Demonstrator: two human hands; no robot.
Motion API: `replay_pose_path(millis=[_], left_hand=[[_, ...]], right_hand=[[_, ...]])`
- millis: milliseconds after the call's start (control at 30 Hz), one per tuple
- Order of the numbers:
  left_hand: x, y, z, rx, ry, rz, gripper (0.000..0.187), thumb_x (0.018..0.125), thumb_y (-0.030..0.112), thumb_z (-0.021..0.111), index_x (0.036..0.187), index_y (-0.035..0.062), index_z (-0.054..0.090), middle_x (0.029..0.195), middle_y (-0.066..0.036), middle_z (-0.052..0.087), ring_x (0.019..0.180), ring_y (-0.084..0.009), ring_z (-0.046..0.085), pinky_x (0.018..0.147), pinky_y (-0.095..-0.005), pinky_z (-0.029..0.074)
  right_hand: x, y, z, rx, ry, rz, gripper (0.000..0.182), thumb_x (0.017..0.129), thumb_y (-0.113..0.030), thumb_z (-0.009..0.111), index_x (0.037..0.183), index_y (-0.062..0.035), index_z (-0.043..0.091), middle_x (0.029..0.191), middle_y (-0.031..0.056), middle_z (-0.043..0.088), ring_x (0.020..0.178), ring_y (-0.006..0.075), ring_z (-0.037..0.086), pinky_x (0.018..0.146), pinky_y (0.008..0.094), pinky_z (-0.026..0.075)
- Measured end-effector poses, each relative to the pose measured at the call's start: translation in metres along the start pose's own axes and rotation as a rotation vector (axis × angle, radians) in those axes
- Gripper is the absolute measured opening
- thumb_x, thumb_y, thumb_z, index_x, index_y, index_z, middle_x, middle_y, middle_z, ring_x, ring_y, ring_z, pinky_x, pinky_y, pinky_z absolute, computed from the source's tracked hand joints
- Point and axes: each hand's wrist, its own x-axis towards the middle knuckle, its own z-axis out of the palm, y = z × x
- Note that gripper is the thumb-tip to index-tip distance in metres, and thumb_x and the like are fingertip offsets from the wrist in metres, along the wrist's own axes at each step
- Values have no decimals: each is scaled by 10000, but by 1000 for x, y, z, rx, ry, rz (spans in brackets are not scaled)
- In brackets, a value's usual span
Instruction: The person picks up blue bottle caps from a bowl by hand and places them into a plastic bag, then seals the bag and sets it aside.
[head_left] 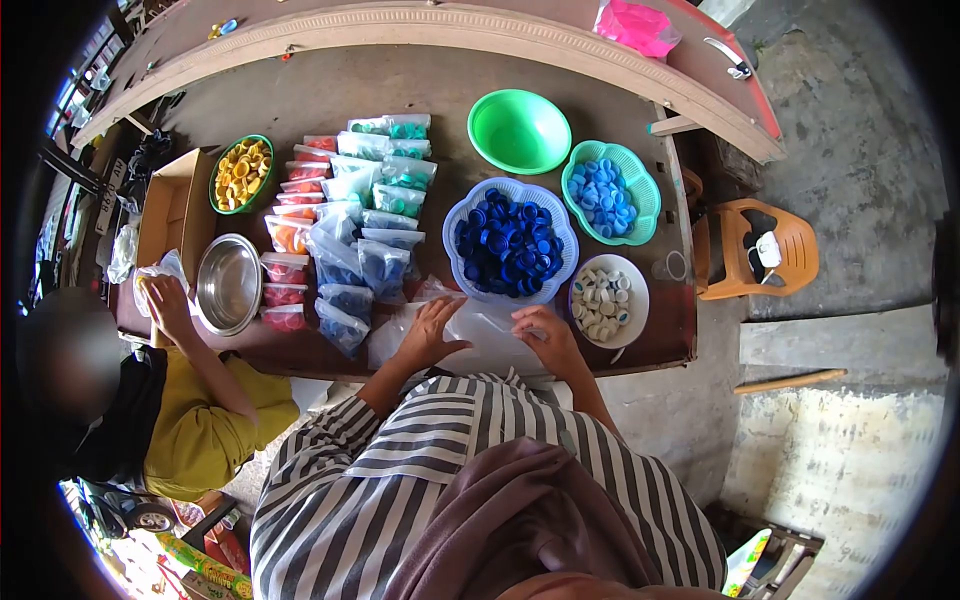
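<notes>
Clear plastic bags point(488, 328) lie flat at the table's front edge, between my two hands. My left hand point(430, 338) is open above their left part, fingers spread and thumb apart. At their right side is my right hand point(548, 338), with loosely bent fingers that look apart; nothing shows in it. Just beyond my hands stands a periwinkle basket point(452, 240) of dark blue bottle caps point(510, 243). A white bowl point(637, 290) of white caps point(602, 304) is close to my right hand.
Filled bags of caps point(360, 215) lie in rows on the left. Behind are a green basin point(520, 130) and a turquoise basket point(650, 200) of light blue caps. A steel bowl point(228, 285), yellow caps point(242, 172) and a co-worker's hand point(165, 305) are at left.
</notes>
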Motion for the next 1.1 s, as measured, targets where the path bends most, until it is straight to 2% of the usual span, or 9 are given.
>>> replay_pose_path(millis=[67,100,133,233,333,500,733,967,1100], left_hand=[[5,-3,1,-60,-186,-101,555,721,295,792,1200,91,598,1051,-95,658,1033,-282,595,1038,-484,338],[12,4,-1,-46,-7,40,303,750,247,771,975,61,688,821,-75,684,827,-268,647,954,-435,414],[19,10,-5,-39,8,43,303,750,247,771,975,61,688,821,-75,684,827,-268,647,954,-435,414],[30,25,-16,-270,-41,-32,196,767,203,756,860,39,703,793,-102,673,759,-260,647,798,-373,485],[31,28,-21,-317,-2,-84,167,774,168,746,833,19,699,767,-108,669,725,-252,644,670,-341,494],[28,30,-33,-348,-73,-128,171,787,165,738,855,16,693,735,-112,659,622,-216,638,596,-329,486],[22,31,-31,-509,-53,-356,235,790,208,755,915,18,698,804,-111,689,679,-163,630,631,-305,489],[5,8,-11,-506,-139,-331,317,783,222,766,1014,23,679,817,-95,680,720,-164,629,666,-301,503],[16,23,-19,-353,106,-257,360,794,247,759,1059,28,654,799,-95,671,719,-165,632,656,-296,499]], right_hand=[[4,-10,-9,-54,14,-98,212,773,-36,704,973,-49,633,1068,97,628,1013,270,605,883,352,465],[8,-14,-14,-108,29,-200,292,776,-55,718,1054,-58,629,1081,91,626,1010,262,610,882,351,470],[13,-18,-16,-111,24,-215,292,776,-55,718,1054,-58,629,1081,91,626,1010,262,610,882,351,470],[14,-11,-19,55,265,81,640,799,-145,765,1337,-37,436,1073,103,623,999,186,613,830,296,496],[17,5,-32,247,111,292,541,826,-141,747,1282,-4,490,1058,96,633,1000,146,603,831,266,485],[26,-5,-38,394,33,218,206,946,-144,596,1082,6,633,1049,57,664,948,113,616,860,257,467],[51,-9,-53,425,83,270,174,936,-148,613,1047,-17,643,961,45,669,858,105,616,766,240,468],[72,-5,-69,624,215,232,103,861,-77,691,912,-64,603,813,-3,611,712,65,526,664,210,415],[74,-15,-58,565,112,234,126,841,-65,705,899,-66,592,768,-19,576,678,53,498,634,205,398]])
